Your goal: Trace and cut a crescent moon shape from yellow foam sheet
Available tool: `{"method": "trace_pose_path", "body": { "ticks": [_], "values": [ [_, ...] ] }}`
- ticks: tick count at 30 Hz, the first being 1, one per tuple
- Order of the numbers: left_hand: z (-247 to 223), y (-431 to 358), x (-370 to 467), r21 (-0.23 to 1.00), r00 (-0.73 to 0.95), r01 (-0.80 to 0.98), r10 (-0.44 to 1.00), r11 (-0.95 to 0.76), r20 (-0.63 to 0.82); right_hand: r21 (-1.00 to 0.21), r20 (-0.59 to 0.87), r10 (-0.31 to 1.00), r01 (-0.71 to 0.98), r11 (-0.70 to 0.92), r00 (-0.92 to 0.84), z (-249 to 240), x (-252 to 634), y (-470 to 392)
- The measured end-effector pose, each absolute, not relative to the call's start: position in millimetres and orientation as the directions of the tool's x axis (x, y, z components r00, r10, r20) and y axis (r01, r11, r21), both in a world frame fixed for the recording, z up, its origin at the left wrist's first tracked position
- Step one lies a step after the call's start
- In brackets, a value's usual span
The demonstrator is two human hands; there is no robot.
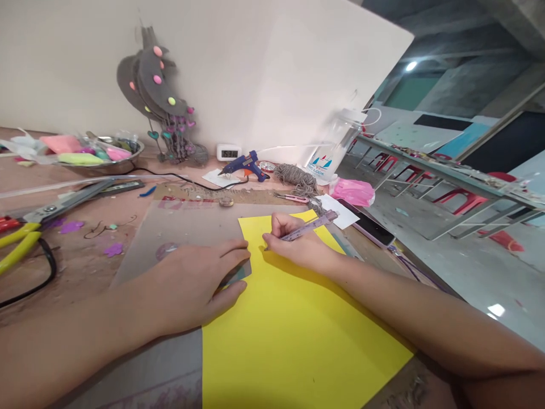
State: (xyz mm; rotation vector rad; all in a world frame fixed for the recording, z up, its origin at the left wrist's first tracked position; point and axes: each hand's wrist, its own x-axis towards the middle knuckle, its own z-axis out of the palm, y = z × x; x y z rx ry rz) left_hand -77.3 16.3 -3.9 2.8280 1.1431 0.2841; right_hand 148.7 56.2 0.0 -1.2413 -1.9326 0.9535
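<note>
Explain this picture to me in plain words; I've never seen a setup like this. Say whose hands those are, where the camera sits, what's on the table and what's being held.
There is no machine here: these are a person's two bare hands. The single picture comes from a camera worn on that person's head, looking forward and down.

The right hand holds a pen, its tip at or close to a yellow sheet. The left hand holds nothing visible; its fingertips rest by the sheet's left edge.

Toward the back of the table are a metal bowl of colourful bits, a small digital clock, a blue glue gun and grey yarn. Large scissors lie at the left, a phone at the right.
</note>
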Motion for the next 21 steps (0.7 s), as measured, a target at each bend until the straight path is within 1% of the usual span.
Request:
{"method": "trace_pose_path", "body": {
  "ticks": [4, 10, 13, 17, 21],
  "values": [
    [-3.4, 15.9, -76.7, 0.132, 0.712, 0.676, 0.689, -0.725, 0.136, -0.852, 0.124, 0.936, 0.449, 0.270, -0.329, 1.1, 148.9, 56.1],
    [-3.2, 15.3, -77.5, 0.127, 0.725, 0.662, 0.674, -0.739, 0.142, -0.879, 0.162, 0.943, 0.390, 0.272, -0.292, 5.2, 154.8, 62.9],
    [-4.1, 16.1, -78.0, 0.126, 0.728, 0.657, 0.669, -0.744, 0.151, -0.878, 0.147, 0.944, 0.401, 0.262, -0.296, 6.8, 155.4, 61.1],
    [-2.8, 16.3, -77.0, 0.129, 0.726, 0.661, 0.674, -0.739, 0.138, -0.869, 0.081, 0.943, 0.441, 0.226, -0.322, 5.9, 153.0, 55.3],
    [-1.0, 15.9, -75.4, 0.129, 0.717, 0.673, 0.685, -0.729, 0.129, -0.842, 0.087, 0.933, 0.475, 0.256, -0.349, -0.9, 152.2, 54.1]
  ]
}}
